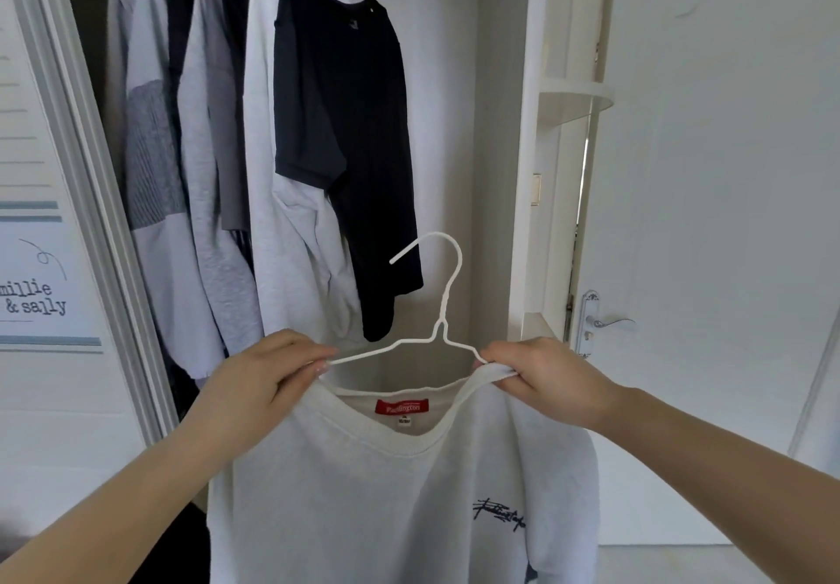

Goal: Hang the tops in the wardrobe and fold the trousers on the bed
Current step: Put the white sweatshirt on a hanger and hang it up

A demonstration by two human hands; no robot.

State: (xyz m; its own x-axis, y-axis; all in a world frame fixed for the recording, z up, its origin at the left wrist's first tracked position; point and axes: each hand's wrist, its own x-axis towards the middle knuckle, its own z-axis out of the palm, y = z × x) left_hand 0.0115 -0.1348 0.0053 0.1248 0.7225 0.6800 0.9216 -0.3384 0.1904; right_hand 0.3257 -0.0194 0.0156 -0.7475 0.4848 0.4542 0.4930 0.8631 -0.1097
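I hold a white T-shirt (400, 501) with a red neck label up in front of the open wardrobe (500, 129). A white wire hanger (443, 306) sits in its neck opening, hook upward. My left hand (268, 379) pinches the collar and the hanger's left arm. My right hand (541, 376) grips the right side of the collar at the hanger's other arm. Several tops hang on the rail above; the nearest is a black T-shirt (350, 129), with white and grey ones (200, 174) to its left.
The wardrobe door (50, 220) stands open at the left with a printed sign on it. Right of the black T-shirt the wardrobe space is bare. A small corner shelf (575, 99) and a white room door with a handle (609, 323) are at the right.
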